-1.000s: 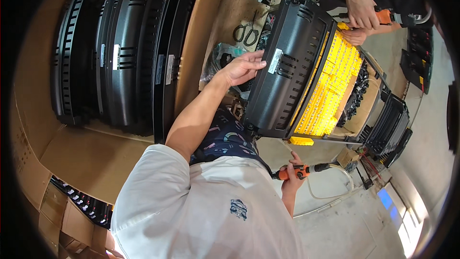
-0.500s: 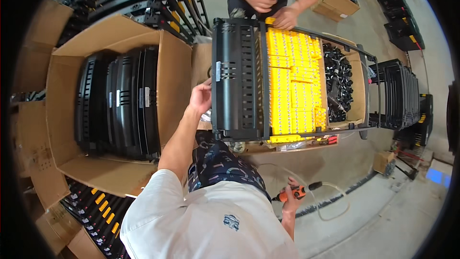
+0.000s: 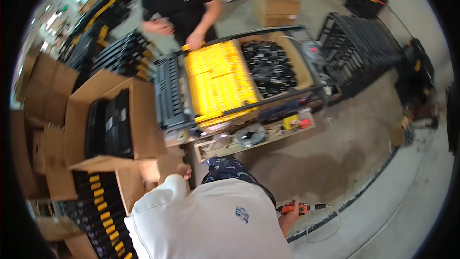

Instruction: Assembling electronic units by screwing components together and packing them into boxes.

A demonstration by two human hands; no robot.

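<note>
My right hand, low at my right side, is closed round an orange and black electric screwdriver with a pale cord. My left hand hangs by my left hip, near the cardboard box flaps; motion smears its fingers, and nothing shows clearly in it. In front of me lies a black frame with a slotted black panel at its left end. Inside its outline are rows of yellow blocks and a carton of small black parts. Both hands are apart from the frame.
A co-worker's hand touches the frame's far side. On my left stands an open cardboard box of black panels. A wooden tray with loose items sits under the frame's near edge. Black frames are stacked at right.
My view has swung, and the workbench things now sit farther from me. My left hand has left the black panel's edge and dropped to my side. The co-worker's orange tool is no longer visible.
</note>
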